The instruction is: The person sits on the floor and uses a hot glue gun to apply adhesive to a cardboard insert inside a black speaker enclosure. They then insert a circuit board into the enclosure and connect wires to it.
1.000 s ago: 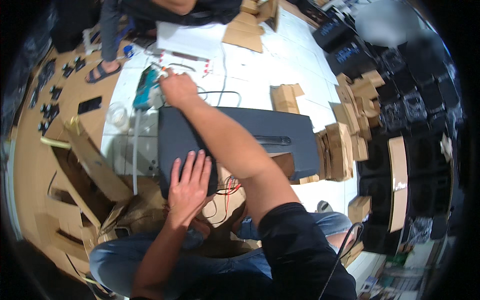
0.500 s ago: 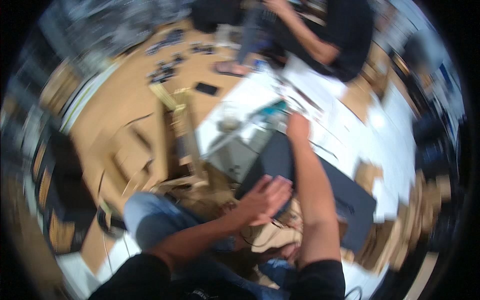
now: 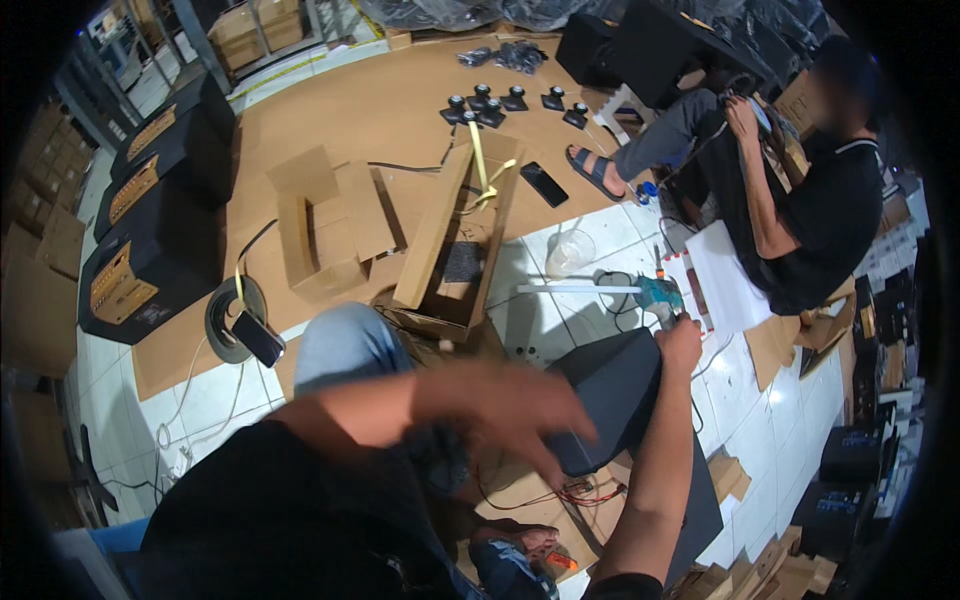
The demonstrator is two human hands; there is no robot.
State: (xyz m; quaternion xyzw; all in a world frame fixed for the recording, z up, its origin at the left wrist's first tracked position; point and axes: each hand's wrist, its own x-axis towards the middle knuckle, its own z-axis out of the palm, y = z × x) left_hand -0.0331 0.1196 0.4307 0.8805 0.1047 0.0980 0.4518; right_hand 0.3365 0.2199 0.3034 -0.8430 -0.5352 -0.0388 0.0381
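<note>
My right hand (image 3: 680,347) reaches out past a black cabinet and is closed around the handle of a teal glue gun (image 3: 658,292). A long white glue stick (image 3: 575,289) points left from the gun. My left hand (image 3: 525,410), smeared by motion, is over the near left edge of the black cabinet (image 3: 610,385); its fingers are spread and nothing shows in them. Red and black wires (image 3: 590,492) lie below the cabinet, beside my foot.
An open long carton (image 3: 430,235) stands left of the tiles, near a black phone (image 3: 544,184). Several black cabinets (image 3: 150,270) line the left side. A co-worker (image 3: 820,210) sits at the upper right. Near my knee are a tape roll (image 3: 235,320) and another phone (image 3: 258,340).
The view has turned, and the blur has mostly cleared. My right hand is now around the glue gun's handle. My left hand's fingers have spread, and it remains near the cabinet.
</note>
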